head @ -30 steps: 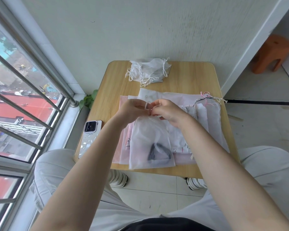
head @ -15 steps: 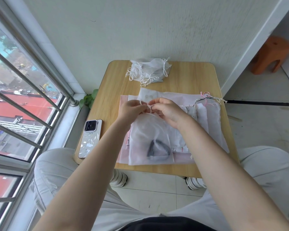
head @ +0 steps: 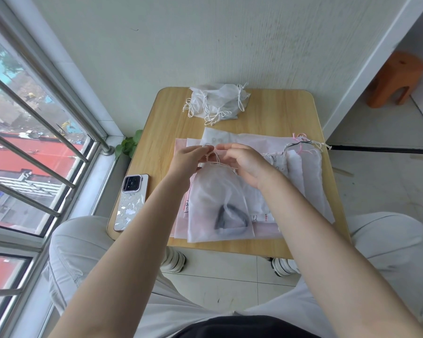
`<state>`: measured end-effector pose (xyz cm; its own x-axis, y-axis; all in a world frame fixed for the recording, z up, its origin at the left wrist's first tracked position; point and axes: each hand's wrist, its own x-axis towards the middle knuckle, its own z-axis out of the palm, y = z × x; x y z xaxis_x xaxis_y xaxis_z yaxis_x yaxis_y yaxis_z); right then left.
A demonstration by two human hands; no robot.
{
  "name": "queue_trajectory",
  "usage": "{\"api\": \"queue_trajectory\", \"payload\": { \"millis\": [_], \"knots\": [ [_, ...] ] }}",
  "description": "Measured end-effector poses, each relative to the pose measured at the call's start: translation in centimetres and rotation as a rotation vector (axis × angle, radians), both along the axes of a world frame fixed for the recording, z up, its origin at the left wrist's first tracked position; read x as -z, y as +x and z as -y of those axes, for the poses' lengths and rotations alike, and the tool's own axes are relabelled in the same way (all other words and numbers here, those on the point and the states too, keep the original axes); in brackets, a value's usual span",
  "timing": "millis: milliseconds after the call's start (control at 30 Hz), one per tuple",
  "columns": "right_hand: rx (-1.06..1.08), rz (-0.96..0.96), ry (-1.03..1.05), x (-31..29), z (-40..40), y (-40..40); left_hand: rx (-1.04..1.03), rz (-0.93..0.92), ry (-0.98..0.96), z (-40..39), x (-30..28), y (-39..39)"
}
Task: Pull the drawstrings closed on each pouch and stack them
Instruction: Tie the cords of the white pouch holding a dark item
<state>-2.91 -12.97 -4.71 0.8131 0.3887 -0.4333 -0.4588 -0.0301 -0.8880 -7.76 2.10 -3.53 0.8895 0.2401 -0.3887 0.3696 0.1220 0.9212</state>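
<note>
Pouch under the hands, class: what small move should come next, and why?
Probably pull the cords apart sideways to finish cinching. Both the left hand and right hand pinch white cords at the neck of the pouch, which looks gathered but maybe not fully shut. A stack of tied pouches waits at the far edge.

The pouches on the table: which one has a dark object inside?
The white pouch under both hands, nearest the table's front edge; a dark curved object shows through it. The others show none.

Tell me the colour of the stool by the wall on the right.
Orange, the stool shows clearly in the head view, upper right.
</note>
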Motion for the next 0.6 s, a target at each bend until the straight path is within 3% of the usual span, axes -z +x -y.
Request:
{"api": "queue_trajectory", "payload": {
  "millis": [233,400,600],
  "knots": [
    [-0.119,0.007,0.082,-0.2,-0.1,-0.3,0.005,0.028,0.023,0.1,0.4,0.2],
    [-0.147,-0.088,0.145,-0.7,0.0,-0.7,0.006,0.051,-0.034,0.4,0.4,0.2],
    [0.012,-0.015,-0.058,0.4,0.0,-0.3,-0.061,0.037,-0.044,0.2,0.7,0.2]
  ]
}}
